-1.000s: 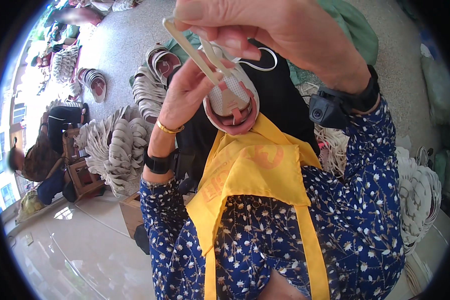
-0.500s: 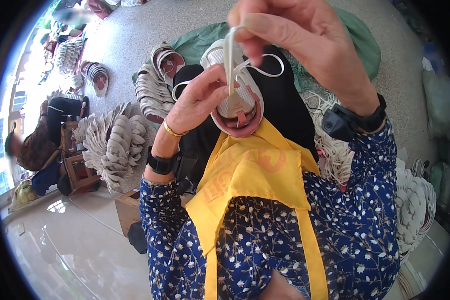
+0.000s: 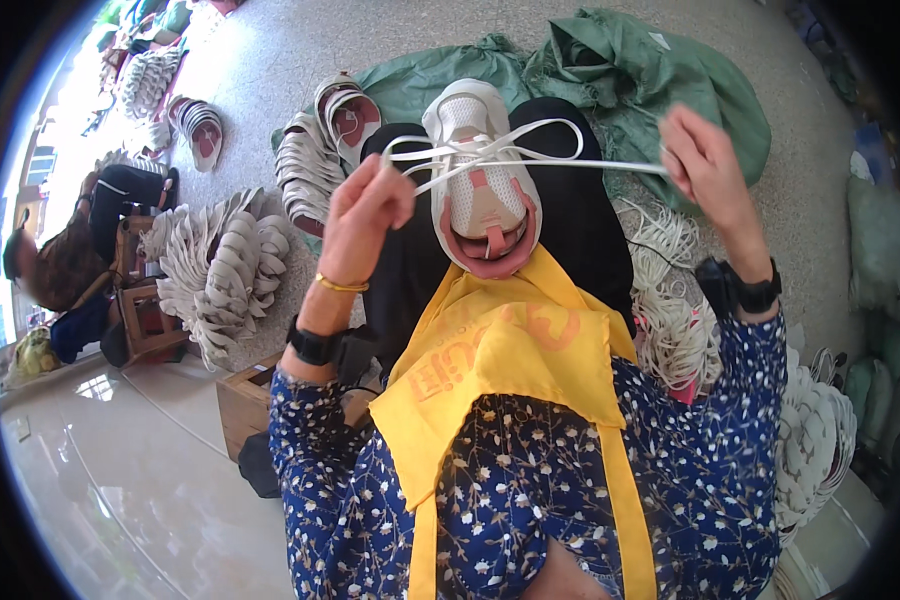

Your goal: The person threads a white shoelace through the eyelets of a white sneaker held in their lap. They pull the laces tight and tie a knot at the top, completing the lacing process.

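A pale shoe (image 3: pixel 485 200) with a pink collar rests on my lap between my knees, its toe pointing away from me. White shoelace (image 3: pixel 610 164) crosses over its upper, with a loop standing out to the right. My left hand (image 3: pixel 368 205) is closed on the lace just left of the shoe. Out to the right, my right hand (image 3: pixel 705 160) pinches the other stretch of lace, which runs taut and nearly level across the shoe. Both hands are apart from the shoe itself.
Stacked shoe uppers (image 3: pixel 220 270) lie on the floor at left, more (image 3: pixel 315 175) beside my left knee. A green sack (image 3: pixel 660 90) spreads beyond my knees. Bundled white laces (image 3: pixel 670 330) lie at my right. A wooden box (image 3: pixel 245 405) stands near my left elbow. Another person (image 3: pixel 65 280) sits far left.
My hands have drawn apart, the right moving down and outward, the left moving left. The lace, held upright above the shoe before, is now stretched sideways across it.
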The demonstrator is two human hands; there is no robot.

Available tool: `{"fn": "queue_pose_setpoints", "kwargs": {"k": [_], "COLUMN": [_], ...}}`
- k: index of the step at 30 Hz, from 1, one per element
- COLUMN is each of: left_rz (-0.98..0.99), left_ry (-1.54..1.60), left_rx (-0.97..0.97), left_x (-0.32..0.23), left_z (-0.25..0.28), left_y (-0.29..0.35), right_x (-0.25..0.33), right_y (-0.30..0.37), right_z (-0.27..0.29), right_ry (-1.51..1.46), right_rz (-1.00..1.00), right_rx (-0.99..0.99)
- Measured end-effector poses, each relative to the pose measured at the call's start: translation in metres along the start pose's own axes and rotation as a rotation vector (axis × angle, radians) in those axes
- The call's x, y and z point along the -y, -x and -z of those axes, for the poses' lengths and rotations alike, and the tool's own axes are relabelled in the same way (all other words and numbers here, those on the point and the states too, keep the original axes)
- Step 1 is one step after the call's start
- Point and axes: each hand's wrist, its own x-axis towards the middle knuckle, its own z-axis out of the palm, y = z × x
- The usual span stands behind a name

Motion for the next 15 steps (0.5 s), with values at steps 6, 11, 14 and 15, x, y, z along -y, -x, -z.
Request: {"fn": "queue_pose_setpoints", "kwargs": {"k": [6, 11, 14, 15], "left_rz": [0.062, 0.272, 0.004, -0.083], "left_ry": [0.118, -0.558, -0.876, -0.899], "left_rx": [-0.482, -0.609, -0.646, -0.639], "left_x": [-0.025, -0.029, -0.011, -0.011], "left_z": [0.125, 0.137, 0.122, 0.106], "left_y": [0.067, 0.095, 0.074, 0.063], "right_x": [-0.124, -0.118, -0.080, -0.067], "right_y": [0.063, 0.049, 0.018, 0.008], "right_z": [0.114, 0.083, 0.021, 0.001], "right_ry": [-0.435, -0.095, 0.004, -0.011], "right_rz": [-0.336, -0.417, -0.148, -0.098], "right_rx": [-0.357, -0.276, -0.159, -0.122]}}
